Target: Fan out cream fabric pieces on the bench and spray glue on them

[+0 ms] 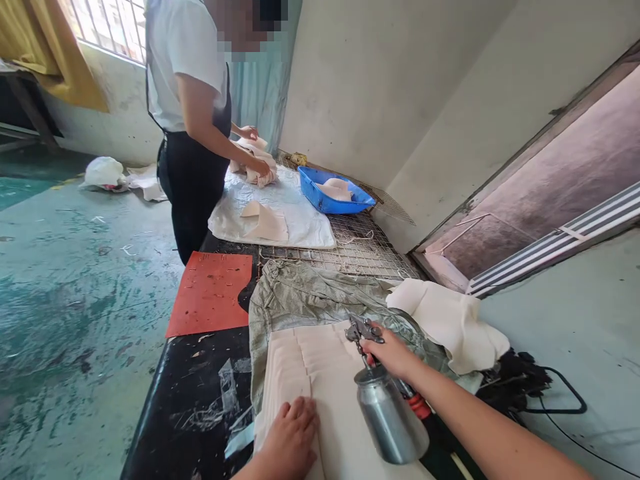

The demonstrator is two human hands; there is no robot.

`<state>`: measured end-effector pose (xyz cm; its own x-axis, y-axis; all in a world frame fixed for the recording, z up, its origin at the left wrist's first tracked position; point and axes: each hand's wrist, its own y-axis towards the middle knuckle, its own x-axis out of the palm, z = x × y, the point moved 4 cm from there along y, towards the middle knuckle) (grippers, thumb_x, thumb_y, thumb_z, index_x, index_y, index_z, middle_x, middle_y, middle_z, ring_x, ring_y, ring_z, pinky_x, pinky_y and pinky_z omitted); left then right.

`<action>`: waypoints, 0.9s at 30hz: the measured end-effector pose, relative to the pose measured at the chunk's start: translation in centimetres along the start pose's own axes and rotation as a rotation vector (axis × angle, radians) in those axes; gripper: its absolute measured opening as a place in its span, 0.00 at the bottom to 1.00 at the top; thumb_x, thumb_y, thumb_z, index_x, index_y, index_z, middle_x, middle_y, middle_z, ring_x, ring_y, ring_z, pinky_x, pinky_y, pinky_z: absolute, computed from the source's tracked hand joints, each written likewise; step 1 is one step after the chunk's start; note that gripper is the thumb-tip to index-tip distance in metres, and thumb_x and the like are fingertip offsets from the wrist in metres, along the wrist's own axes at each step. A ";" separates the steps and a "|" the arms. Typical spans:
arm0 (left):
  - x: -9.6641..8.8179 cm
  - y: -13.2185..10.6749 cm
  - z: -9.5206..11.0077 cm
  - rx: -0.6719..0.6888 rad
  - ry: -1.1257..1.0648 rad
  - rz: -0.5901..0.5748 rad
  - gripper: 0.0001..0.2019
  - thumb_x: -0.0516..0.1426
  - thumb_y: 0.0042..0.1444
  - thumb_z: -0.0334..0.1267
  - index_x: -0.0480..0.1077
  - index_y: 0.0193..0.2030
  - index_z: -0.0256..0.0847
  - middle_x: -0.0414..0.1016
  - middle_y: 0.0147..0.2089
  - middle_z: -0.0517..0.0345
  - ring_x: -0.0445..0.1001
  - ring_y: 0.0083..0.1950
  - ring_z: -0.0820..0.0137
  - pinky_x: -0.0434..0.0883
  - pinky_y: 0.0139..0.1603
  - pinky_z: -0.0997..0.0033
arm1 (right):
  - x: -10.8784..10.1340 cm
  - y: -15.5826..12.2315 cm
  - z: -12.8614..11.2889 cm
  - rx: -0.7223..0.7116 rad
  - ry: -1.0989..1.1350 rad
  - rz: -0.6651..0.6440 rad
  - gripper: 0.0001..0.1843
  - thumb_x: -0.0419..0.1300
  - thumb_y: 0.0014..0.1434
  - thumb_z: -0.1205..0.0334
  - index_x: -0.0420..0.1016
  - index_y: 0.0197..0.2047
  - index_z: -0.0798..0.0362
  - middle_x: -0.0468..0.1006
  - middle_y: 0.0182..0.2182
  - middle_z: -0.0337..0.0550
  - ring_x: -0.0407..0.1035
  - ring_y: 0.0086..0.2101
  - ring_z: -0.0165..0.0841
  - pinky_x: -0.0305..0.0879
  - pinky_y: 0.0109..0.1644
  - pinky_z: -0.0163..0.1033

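Note:
My right hand (390, 353) grips a metal spray gun (385, 400) with a silver cup, its nozzle pointing at the overlapped cream-coloured sheets (320, 363) in front of me. My left hand (293, 440) lies flat, fingers stretched out, on the near edge of those sheets. The sheets rest on a grey-green sack cloth (300, 297) spread over the black table (195, 393).
A red sheet (210, 293) lies on the table's left edge. A loose cream pile (450, 320) sits at right, black cables (530, 387) behind it. Farther along, another person handles cream pieces (255, 167) beside a blue tray (330, 193) on a wire mesh (360, 247).

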<state>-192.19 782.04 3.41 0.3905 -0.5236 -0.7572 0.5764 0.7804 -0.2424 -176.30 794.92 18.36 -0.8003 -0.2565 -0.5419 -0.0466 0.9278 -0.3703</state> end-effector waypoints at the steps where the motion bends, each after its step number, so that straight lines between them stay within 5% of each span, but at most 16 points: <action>1: -0.4 0.0 0.2 -0.015 -0.003 -0.007 0.28 0.51 0.54 0.39 0.57 0.62 0.37 0.53 0.67 0.45 0.49 0.67 0.51 0.51 0.64 0.43 | -0.9 0.2 0.5 0.018 -0.013 0.031 0.14 0.59 0.46 0.64 0.70 0.39 0.53 0.68 0.18 0.30 0.64 0.18 0.28 0.60 0.25 0.34; 5: -1.9 -0.1 1.0 -0.068 -0.006 -0.082 0.30 0.51 0.49 0.34 0.57 0.62 0.35 0.51 0.68 0.46 0.48 0.67 0.51 0.49 0.65 0.43 | -3.5 0.7 2.1 0.065 -0.074 0.130 0.13 0.58 0.47 0.65 0.70 0.39 0.52 0.67 0.16 0.30 0.64 0.18 0.29 0.59 0.24 0.34; 9: -2.8 -0.2 1.6 -0.100 0.018 -0.127 0.31 0.50 0.48 0.34 0.57 0.63 0.34 0.50 0.68 0.47 0.47 0.68 0.52 0.49 0.65 0.45 | -3.9 0.1 2.4 0.071 -0.090 0.139 0.17 0.58 0.47 0.64 0.70 0.43 0.52 0.70 0.17 0.31 0.65 0.19 0.30 0.60 0.26 0.35; 22: -0.8 -0.4 0.6 0.001 0.042 0.019 0.30 0.53 0.48 0.34 0.59 0.61 0.39 0.56 0.66 0.49 0.52 0.66 0.53 0.55 0.63 0.47 | 4.7 -3.5 -4.6 -0.130 -0.120 -0.320 0.17 0.57 0.50 0.65 0.69 0.46 0.51 0.71 0.23 0.33 0.65 0.23 0.28 0.61 0.32 0.35; 27: -1.0 -0.4 0.7 -0.006 0.052 0.012 0.28 0.52 0.51 0.36 0.59 0.61 0.38 0.56 0.66 0.48 0.53 0.65 0.53 0.55 0.63 0.48 | 5.3 -4.1 -4.7 -0.161 -0.170 -0.400 0.16 0.56 0.50 0.63 0.70 0.44 0.51 0.70 0.24 0.33 0.64 0.24 0.28 0.61 0.31 0.34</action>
<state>-192.36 782.03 4.71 0.3590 -0.4959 -0.7907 0.5676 0.7885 -0.2369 -183.23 790.99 20.58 -0.5915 -0.6315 -0.5013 -0.4352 0.7735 -0.4608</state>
